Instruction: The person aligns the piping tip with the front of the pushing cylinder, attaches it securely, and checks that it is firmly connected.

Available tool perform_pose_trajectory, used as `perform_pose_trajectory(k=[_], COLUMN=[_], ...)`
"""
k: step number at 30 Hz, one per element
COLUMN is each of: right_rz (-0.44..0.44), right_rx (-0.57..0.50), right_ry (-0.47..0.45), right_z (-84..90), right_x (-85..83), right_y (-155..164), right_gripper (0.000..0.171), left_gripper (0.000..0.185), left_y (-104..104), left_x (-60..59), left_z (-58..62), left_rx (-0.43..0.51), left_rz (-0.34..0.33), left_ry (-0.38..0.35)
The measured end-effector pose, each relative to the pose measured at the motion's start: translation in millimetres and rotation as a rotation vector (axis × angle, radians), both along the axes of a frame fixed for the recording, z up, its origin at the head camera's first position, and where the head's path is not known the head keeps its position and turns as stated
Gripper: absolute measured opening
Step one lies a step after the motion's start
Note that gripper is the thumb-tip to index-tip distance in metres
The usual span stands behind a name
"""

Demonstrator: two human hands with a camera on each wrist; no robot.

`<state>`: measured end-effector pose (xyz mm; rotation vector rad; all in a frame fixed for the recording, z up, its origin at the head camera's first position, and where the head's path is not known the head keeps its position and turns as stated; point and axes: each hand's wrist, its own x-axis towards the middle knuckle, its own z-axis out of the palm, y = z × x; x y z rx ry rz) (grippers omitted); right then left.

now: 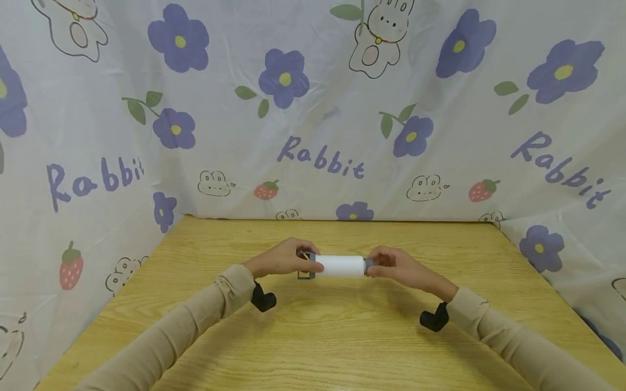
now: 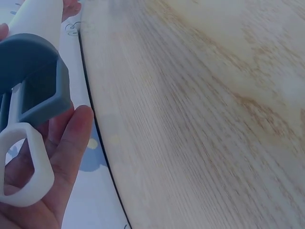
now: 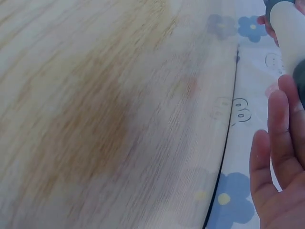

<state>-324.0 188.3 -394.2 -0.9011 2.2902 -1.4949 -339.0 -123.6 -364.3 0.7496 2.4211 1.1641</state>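
Note:
A white cylinder [image 1: 342, 265] with grey end pieces is held level above the table between both hands. My left hand [image 1: 281, 259] grips its left end, the thumb lying along the white barrel. In the left wrist view that end shows a grey open frame [image 2: 61, 88] with a white loop [image 2: 44, 167] on a stem. My right hand [image 1: 403, 267] pinches the grey cap [image 1: 369, 266] at the right end with thumb and fingertips. The right wrist view shows part of this cap [image 3: 300, 78] and some outstretched fingers [image 3: 279, 114]; the thumb is out of frame.
A wood-grain table [image 1: 313, 336] lies under the hands. Behind it and at both sides hangs a white curtain [image 1: 230, 146] printed with flowers, rabbits and strawberries. Black camera mounts [image 1: 264, 298] sit on both wrists.

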Motion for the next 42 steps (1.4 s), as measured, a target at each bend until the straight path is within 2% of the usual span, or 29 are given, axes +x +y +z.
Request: perform_pose_trajectory(k=[5, 14, 16, 18, 23, 25, 29, 32, 37, 42], right_rz=[0.025, 0.037, 0.009, -0.028, -0.1, -0.103, -0.087, -0.063, -0.029, -0.022], right_rx=[0.009, 0.073, 0.108, 0.131, 0.13, 0.128, 0.139, 0.121, 0.055, 0.059], right_ry=[-0.06, -0.177, -0.158, -0.107, 0.039, 0.086, 0.159, 0.149, 0.036, -0.028], right_z=[2.7, -2.9, -2.0, 0.1, 5.5, 6.3, 5.6, 4.6, 5.1, 4.7], right_x=[-0.9, -2.2, -2.1, -1.9, 1.1, 2.7, 4.1, 3.9, 3.0, 0.1], right_y=[3, -1, -1, -1, 3, 3, 2, 1, 1, 3], right_gripper=[0.031, 0.063, 0.065, 0.061, 0.032, 0.032, 0.035, 0.03, 0.028, 0.033], left_gripper=[0.036, 0.037, 0.039, 0.039, 0.035, 0.034, 0.031, 0.029, 0.03, 0.033], left_y=[2, 2, 2, 2, 1, 0, 2, 3, 3, 3], left_x=[-1.1, -1.2, -1.0, -1.0, -1.7, -1.9, 9.9, 14.9, 2.6, 0.5], left_z=[1.8, 0.6, -0.2, -0.8, -1.3, -1.0, 12.4, 17.5, 3.3, 2.7], left_rx=[-0.006, -0.005, -0.01, -0.007, -0.006, -0.009, -0.005, -0.008, -0.018, -0.02], left_rz=[-0.008, -0.017, -0.008, -0.003, 0.003, 0.001, -0.005, 0.002, 0.02, 0.025], left_ry=[0.02, 0.024, 0.021, 0.014, 0.009, 0.013, 0.012, 0.006, 0.005, 0.032])
